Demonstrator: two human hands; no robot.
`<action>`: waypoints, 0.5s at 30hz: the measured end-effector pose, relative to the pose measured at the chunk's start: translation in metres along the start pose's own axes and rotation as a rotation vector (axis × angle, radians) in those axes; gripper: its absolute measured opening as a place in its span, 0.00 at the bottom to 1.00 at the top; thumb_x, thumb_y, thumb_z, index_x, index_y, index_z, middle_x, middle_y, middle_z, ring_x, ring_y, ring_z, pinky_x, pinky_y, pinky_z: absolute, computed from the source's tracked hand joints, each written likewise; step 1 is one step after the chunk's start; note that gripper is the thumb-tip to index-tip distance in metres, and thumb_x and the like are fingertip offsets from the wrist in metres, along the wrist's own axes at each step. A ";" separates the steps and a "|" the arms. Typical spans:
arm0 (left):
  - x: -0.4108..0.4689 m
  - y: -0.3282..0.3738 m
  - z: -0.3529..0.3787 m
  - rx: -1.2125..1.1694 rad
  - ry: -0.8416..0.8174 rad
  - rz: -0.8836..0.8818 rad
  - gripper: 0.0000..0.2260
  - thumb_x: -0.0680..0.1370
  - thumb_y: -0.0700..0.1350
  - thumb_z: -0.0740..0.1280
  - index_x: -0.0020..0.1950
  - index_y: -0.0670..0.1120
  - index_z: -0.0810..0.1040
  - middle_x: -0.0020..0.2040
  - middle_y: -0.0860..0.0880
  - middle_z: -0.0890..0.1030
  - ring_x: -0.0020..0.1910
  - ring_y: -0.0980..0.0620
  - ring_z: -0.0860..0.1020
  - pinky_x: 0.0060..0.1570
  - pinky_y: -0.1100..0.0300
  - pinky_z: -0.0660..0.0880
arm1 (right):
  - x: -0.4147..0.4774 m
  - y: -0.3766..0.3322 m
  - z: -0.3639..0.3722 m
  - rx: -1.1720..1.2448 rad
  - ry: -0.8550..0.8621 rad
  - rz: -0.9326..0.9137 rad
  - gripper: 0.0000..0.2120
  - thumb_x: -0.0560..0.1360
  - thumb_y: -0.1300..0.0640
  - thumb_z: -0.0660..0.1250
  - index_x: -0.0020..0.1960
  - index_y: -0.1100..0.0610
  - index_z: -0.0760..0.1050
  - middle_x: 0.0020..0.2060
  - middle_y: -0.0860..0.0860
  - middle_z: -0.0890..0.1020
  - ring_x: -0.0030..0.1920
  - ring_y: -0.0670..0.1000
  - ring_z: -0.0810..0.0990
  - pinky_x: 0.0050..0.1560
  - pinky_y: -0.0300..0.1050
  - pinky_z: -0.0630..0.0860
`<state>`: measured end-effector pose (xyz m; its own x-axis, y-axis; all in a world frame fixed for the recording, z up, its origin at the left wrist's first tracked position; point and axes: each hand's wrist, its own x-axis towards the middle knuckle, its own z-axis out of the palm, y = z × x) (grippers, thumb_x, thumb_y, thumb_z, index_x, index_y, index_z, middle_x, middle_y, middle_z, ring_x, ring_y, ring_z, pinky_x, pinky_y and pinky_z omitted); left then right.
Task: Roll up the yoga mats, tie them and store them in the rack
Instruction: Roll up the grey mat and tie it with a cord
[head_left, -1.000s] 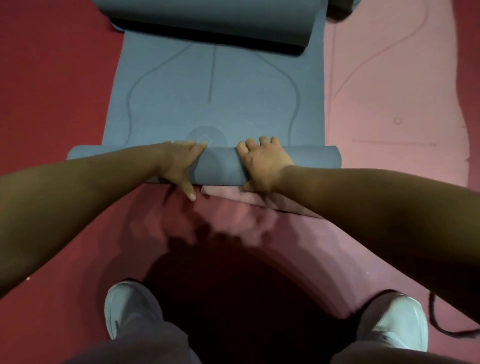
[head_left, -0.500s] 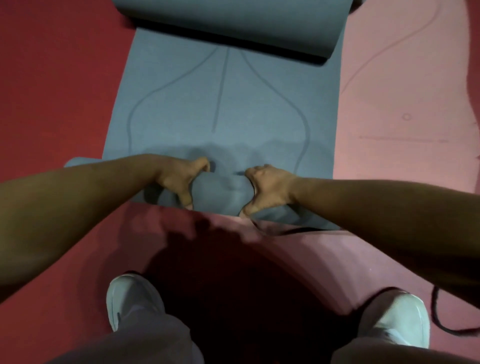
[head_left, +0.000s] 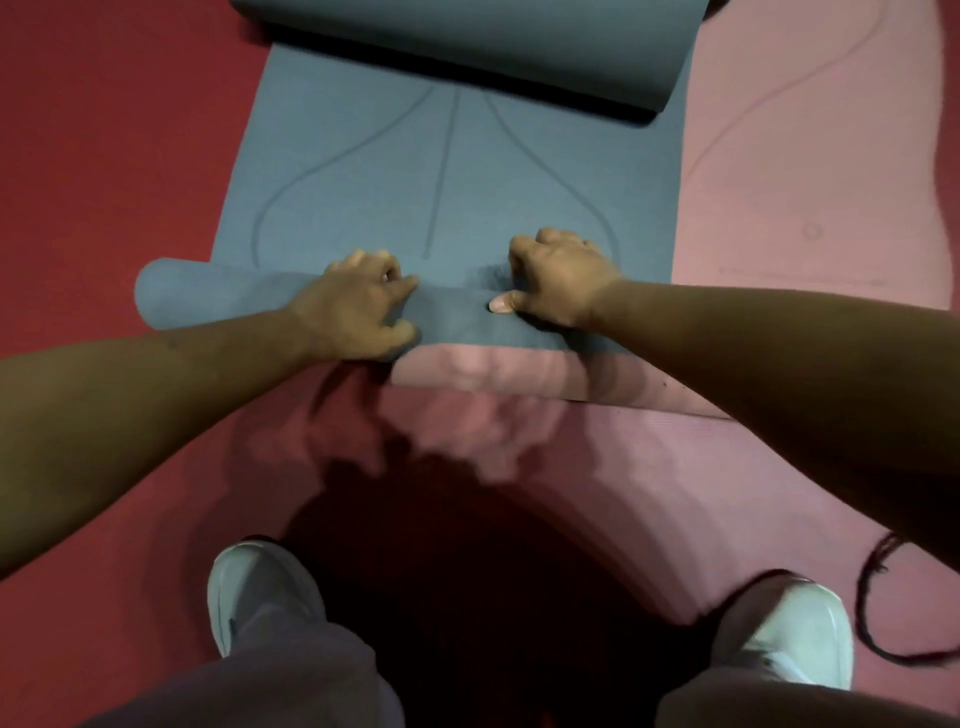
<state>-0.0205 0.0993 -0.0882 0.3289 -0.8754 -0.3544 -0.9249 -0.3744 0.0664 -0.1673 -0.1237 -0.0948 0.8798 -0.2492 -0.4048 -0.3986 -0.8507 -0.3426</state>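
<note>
Two hands on the rolled near end of a blue yoga mat (head_left: 441, 182)

On the red floor (head_left: 104, 156) the mat lies flat, running far from the person; its near end is a roll (head_left: 208, 296) sticking out to the left. The left hand (head_left: 353, 312) grips the roll with curled fingers, and the right hand (head_left: 558, 283) grips it too, thumb pressed on top. A pink mat (head_left: 805, 182) lies beneath and to the right, with a dark cord (head_left: 878, 597) at near right.

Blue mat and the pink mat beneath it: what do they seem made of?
Blue mat: probably rubbery foam, matte; it curls into a soft roll under the left hand and right hand, lines pressed in. Pink mat: seemingly similar matte foam, with faint pressed lines too.
</note>
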 end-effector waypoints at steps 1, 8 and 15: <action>0.002 0.001 0.000 0.053 -0.052 0.014 0.41 0.68 0.70 0.57 0.71 0.42 0.72 0.60 0.40 0.74 0.55 0.36 0.74 0.58 0.42 0.73 | 0.001 -0.001 0.001 -0.017 0.004 0.006 0.24 0.75 0.35 0.65 0.57 0.54 0.71 0.57 0.58 0.75 0.61 0.61 0.73 0.60 0.54 0.68; 0.029 -0.012 -0.015 -0.223 -0.221 -0.008 0.34 0.67 0.52 0.79 0.67 0.43 0.69 0.61 0.42 0.77 0.59 0.41 0.76 0.56 0.53 0.71 | -0.020 -0.017 0.022 -0.168 0.207 -0.021 0.23 0.82 0.42 0.53 0.62 0.60 0.71 0.57 0.62 0.77 0.57 0.64 0.75 0.57 0.56 0.70; 0.020 -0.020 -0.007 0.111 0.063 -0.035 0.36 0.71 0.61 0.72 0.76 0.51 0.65 0.60 0.40 0.72 0.58 0.39 0.71 0.57 0.46 0.66 | -0.013 -0.009 0.019 -0.293 -0.034 -0.018 0.48 0.66 0.35 0.71 0.74 0.58 0.56 0.65 0.60 0.69 0.66 0.62 0.68 0.68 0.60 0.63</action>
<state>0.0056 0.0866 -0.0900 0.3696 -0.8810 -0.2954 -0.9269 -0.3720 -0.0500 -0.1799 -0.1037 -0.1022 0.8747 -0.2214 -0.4311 -0.2871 -0.9534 -0.0929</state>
